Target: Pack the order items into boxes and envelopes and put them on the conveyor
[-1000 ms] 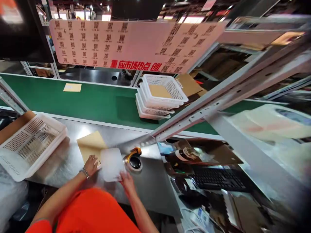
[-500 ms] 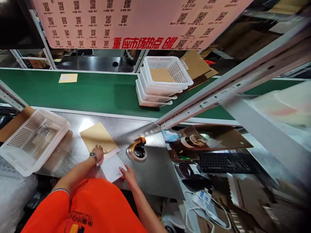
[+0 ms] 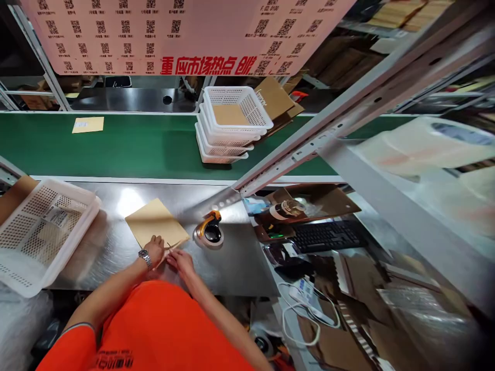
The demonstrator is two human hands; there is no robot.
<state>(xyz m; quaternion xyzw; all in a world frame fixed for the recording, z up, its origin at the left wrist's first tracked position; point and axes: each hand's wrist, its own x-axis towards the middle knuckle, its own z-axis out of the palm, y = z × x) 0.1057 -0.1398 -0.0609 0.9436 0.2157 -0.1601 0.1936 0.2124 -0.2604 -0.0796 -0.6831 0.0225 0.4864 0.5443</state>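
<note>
Envelope flat near table front edge | my left hand and right hand pinch its near end | flap seemingly unsealed; tape dispenser untouched beside it.

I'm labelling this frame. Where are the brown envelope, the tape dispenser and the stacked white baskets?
brown envelope (image 3: 154,222), head view, middle of its flat face
tape dispenser (image 3: 209,234), head view, its dark centre
stacked white baskets (image 3: 247,109), head view, top basket's right wall

Overhead light is glaring off the steel worktop in a white patch beside the brown envelope. The centre is staying sharp, while the right edge is smearing into blur and the wide lens is bending the metal rail.
</note>
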